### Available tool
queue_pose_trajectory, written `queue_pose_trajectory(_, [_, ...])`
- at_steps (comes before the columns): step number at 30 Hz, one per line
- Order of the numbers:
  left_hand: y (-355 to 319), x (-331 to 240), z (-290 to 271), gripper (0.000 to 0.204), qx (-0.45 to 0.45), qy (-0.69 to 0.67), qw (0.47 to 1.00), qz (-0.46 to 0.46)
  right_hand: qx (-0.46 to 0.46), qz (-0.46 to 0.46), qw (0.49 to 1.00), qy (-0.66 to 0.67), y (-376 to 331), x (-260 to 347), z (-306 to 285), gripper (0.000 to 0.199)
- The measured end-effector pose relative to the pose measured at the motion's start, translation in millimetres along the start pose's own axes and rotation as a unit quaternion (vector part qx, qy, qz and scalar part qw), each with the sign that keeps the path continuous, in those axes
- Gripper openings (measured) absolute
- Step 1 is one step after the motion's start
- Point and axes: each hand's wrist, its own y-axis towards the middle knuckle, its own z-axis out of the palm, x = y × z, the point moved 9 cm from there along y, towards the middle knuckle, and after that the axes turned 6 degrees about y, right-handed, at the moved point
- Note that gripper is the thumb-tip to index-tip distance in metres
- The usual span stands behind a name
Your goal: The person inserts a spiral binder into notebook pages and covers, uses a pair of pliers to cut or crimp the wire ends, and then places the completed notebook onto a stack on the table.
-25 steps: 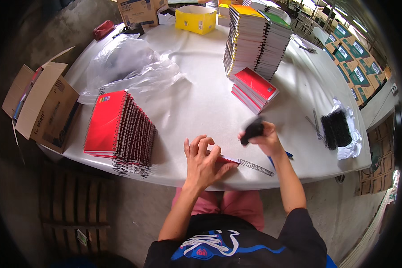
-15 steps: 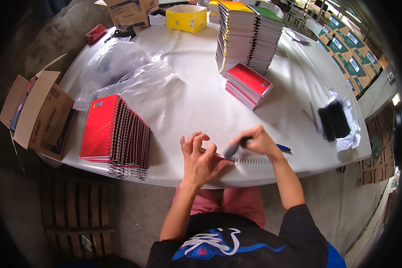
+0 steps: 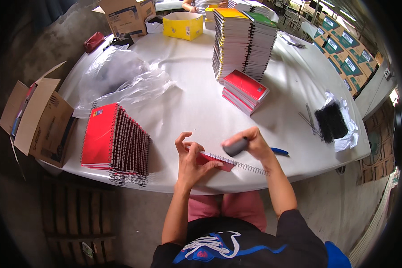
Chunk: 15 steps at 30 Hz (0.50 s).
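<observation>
My left hand point(image 3: 190, 164) is closed round a small red notebook point(image 3: 228, 167), which it holds with the spine edge upward near the table's front edge. A dark wire coil point(image 3: 252, 169) runs through the holes along that edge, and its loose end sticks out to the right below my right wrist. My right hand point(image 3: 255, 142) grips a dark grey, rounded cylindrical tool point(image 3: 237, 147), just above the coil. Whether the tool touches the coil I cannot tell. Behind my right wrist lies a slim blue item point(image 3: 279, 152).
Coil-bound red notebooks point(image 3: 99, 138) are stacked at left, beside an open cardboard box point(image 3: 49, 127) and a plastic bag point(image 3: 116, 76). Loose red notebooks point(image 3: 244, 85) lie before tall notebook stacks point(image 3: 232, 44). Black coils point(image 3: 331, 121) rest on paper at right. Another person's hand point(image 3: 190, 6) shows far back.
My right hand has lifted the grey tool off the coil. More coil now sits along the notebook's edge, and its loose end is shorter. The notebook shows more of its red cover.
</observation>
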Motion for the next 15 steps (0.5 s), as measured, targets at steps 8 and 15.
queue_pose_trajectory(8, [-7.8,34.0,3.7,0.087,-0.039,-0.061,0.996,-0.047,0.061,-0.024,0.998,0.021,12.4,14.3,35.9,0.034])
queue_pose_trajectory(15, [-6.4,30.8,4.6,0.090,-0.026,-0.080,0.996,-0.027,0.036,-0.026,0.995,-0.089,25.8,12.9,39.1,0.034])
